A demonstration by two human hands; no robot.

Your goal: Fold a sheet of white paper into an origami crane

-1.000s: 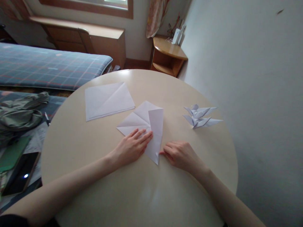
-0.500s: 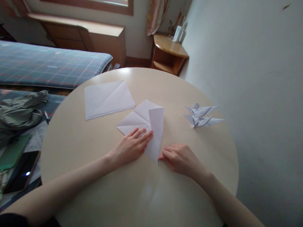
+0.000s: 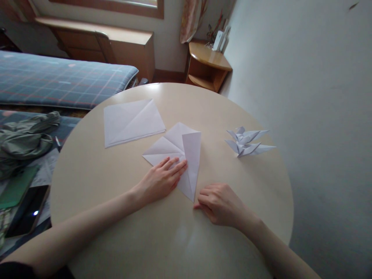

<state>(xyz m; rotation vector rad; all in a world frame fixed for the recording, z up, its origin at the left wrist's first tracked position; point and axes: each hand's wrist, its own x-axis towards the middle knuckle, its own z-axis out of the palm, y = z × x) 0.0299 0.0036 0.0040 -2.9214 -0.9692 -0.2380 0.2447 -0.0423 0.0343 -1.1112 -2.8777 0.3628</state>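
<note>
A white sheet of paper [image 3: 192, 155] with creases lies at the middle of the round table [image 3: 122, 240], its right side folded over in a narrow flap that ends in a point toward me. My left hand [image 3: 164, 178] lies flat on the paper's lower left part, fingers stretched out and fingertips at the flap's inner edge. Just below and right of the paper's near point is my right hand [image 3: 217, 203], its fingers curled together and the thumb reaching left along the table. Nothing shows in the right hand.
A stack of white paper [image 3: 132, 122] lies at the table's back left. Folded paper cranes [image 3: 247, 143] stand at the right, near the wall. Left of the table are a blue plaid mattress [image 3: 64, 81], a grey-green cloth [image 3: 26, 135] and a phone [image 3: 28, 211].
My right hand has moved slightly toward me, down from the paper's near point. The left hand and the paper have stayed in place.
</note>
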